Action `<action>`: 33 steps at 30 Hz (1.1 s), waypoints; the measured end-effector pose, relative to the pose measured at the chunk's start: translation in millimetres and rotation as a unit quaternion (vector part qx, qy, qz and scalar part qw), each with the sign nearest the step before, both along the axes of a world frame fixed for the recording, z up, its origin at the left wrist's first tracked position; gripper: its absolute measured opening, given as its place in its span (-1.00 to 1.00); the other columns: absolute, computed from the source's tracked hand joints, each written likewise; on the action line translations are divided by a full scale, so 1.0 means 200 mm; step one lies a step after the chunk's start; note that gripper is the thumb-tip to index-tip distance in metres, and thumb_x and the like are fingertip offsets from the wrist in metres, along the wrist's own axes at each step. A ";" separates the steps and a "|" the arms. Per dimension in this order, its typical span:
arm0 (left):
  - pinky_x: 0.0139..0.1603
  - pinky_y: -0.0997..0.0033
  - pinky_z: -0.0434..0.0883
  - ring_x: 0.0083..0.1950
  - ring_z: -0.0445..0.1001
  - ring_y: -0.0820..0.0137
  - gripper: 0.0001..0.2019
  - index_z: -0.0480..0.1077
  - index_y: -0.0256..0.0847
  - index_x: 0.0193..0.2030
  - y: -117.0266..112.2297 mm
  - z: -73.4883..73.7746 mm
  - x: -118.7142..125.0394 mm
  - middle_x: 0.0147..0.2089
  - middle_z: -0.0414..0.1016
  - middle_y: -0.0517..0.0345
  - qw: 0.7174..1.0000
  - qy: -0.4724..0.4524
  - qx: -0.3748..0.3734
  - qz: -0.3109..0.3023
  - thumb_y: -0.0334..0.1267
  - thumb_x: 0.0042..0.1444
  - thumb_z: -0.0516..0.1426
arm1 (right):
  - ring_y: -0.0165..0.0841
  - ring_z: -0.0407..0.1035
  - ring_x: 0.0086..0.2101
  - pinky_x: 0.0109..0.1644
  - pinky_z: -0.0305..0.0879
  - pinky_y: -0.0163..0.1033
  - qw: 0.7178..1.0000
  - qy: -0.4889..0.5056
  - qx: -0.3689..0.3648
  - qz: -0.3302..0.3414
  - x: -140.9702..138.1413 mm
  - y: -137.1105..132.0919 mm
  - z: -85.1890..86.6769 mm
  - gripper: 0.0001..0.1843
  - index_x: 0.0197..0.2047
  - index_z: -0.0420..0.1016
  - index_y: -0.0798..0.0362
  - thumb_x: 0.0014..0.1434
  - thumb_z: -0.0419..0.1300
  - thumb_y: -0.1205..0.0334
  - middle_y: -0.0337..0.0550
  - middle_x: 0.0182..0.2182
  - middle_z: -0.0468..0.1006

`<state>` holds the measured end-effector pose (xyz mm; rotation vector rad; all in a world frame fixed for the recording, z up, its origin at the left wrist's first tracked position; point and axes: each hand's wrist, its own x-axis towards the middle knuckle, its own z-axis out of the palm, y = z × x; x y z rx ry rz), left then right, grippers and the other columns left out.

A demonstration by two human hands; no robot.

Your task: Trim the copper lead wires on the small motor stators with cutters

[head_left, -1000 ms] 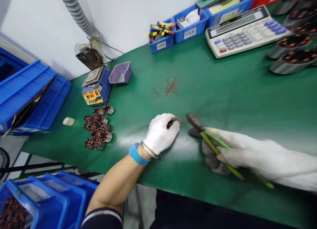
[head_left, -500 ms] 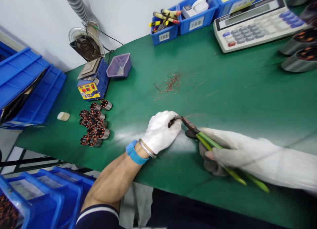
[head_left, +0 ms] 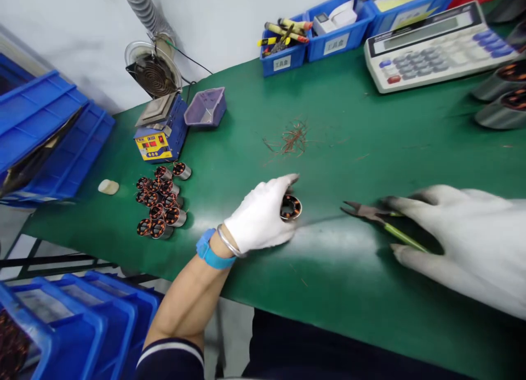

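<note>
My left hand (head_left: 259, 217), in a white glove, is closed round a small metal stator with copper windings (head_left: 291, 207), its open end facing me. The green-handled cutters (head_left: 380, 220) lie on the green mat. My right hand (head_left: 456, 235), also gloved, hovers over their handles with fingers spread and lets them rest on the mat. A cluster of several similar small stators (head_left: 161, 206) lies to the left of my left hand.
Copper wire offcuts (head_left: 292, 137) lie mid-mat. A blue-and-yellow solder station (head_left: 159, 139), a purple tray (head_left: 205, 107) and a fume fan (head_left: 151, 76) stand at the back left. A calculator (head_left: 439, 43), blue tool bins (head_left: 312, 38) and larger stators (head_left: 499, 98) are at the back right.
The cutters have left the stator and been laid on the mat. My right hand has opened and drawn back to the right. My left hand has turned the stator's open end toward me.
</note>
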<state>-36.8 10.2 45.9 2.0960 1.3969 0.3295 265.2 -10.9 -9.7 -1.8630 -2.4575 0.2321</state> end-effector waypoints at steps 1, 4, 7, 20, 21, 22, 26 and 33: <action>0.38 0.11 0.30 0.35 0.33 0.07 -0.17 0.12 -0.26 0.39 0.01 0.00 -0.02 0.36 0.31 -0.16 0.999 -0.034 0.002 -0.030 -0.39 -0.11 0.19 | -0.10 0.45 -0.28 -0.34 0.30 0.00 0.999 -0.016 0.011 0.026 -0.01 0.00 0.02 -0.53 -0.12 0.51 -0.16 0.10 0.13 -0.31 0.15 -0.11 0.52; 0.32 0.16 0.37 0.36 0.32 0.11 -0.10 0.03 -0.29 0.42 0.04 0.01 -0.05 0.46 0.14 -0.22 0.990 -0.132 -0.040 -0.028 -0.39 -0.14 0.20 | -0.05 0.44 -0.16 -0.16 0.37 0.05 0.996 -0.016 0.051 0.075 -0.13 0.02 0.11 -0.47 -0.02 0.47 -0.11 0.16 0.08 -0.30 0.13 0.02 0.50; 0.14 0.16 0.48 0.16 0.48 0.14 -0.09 0.09 -0.29 0.40 0.04 -0.01 -0.01 0.34 0.31 -0.24 0.985 -0.134 -0.060 0.089 -0.18 -0.11 0.31 | 0.01 0.43 -0.07 -0.05 0.41 0.08 0.988 0.029 0.108 0.103 -0.30 0.07 0.13 -0.40 0.15 0.42 0.03 0.16 0.10 -0.15 0.14 0.06 0.49; -0.06 0.33 0.52 -0.13 0.59 0.29 0.01 0.03 -0.23 0.47 0.01 -0.06 0.08 -0.07 0.57 0.12 0.993 -0.069 -0.065 0.066 -0.18 -0.15 0.32 | -0.22 0.50 -0.29 -0.27 0.37 -0.14 0.991 0.108 0.029 0.076 -0.42 0.24 0.03 -0.61 -0.08 0.59 -0.04 0.26 -0.03 0.10 -0.10 -0.24 0.63; -0.05 0.33 0.52 -0.12 0.59 0.29 0.03 0.02 -0.23 0.48 0.01 -0.05 0.08 -0.06 0.57 0.11 0.994 -0.070 -0.070 0.056 -0.18 -0.16 0.33 | -0.22 0.51 -0.28 -0.27 0.38 -0.15 0.990 0.129 0.018 0.046 -0.41 0.25 0.04 -0.62 -0.07 0.59 -0.04 0.24 0.00 0.09 -0.11 -0.22 0.64; -0.05 0.32 0.52 -0.11 0.59 0.28 0.04 0.01 -0.23 0.48 0.01 -0.05 0.08 -0.05 0.57 0.11 0.994 -0.071 -0.073 0.050 -0.18 -0.16 0.33 | -0.22 0.52 -0.25 -0.26 0.40 -0.16 0.985 0.170 -0.011 0.024 -0.41 0.26 0.05 -0.61 -0.01 0.57 -0.04 0.24 0.02 0.10 -0.11 -0.17 0.65; -0.01 0.31 0.51 -0.06 0.59 0.26 0.03 -0.04 -0.20 0.50 0.00 -0.05 0.08 -0.03 0.58 0.09 0.993 -0.073 -0.081 0.050 -0.19 -0.12 0.30 | -0.29 0.54 -0.23 -0.21 0.46 -0.21 0.941 0.300 -0.151 0.042 -0.44 0.22 0.09 -0.54 0.16 0.46 -0.02 0.18 0.10 0.20 -0.13 -0.09 0.65; 0.12 0.25 0.49 0.01 0.57 0.22 0.04 -0.07 -0.29 0.51 0.01 -0.03 0.06 0.04 0.58 0.02 0.994 -0.070 -0.079 -0.004 -0.26 -0.13 0.27 | -0.22 0.51 -0.23 -0.25 0.37 -0.15 0.979 0.190 -0.061 0.040 -0.44 0.23 0.09 -0.75 -0.23 0.57 -0.09 0.12 0.07 0.20 -0.23 -0.23 0.64</action>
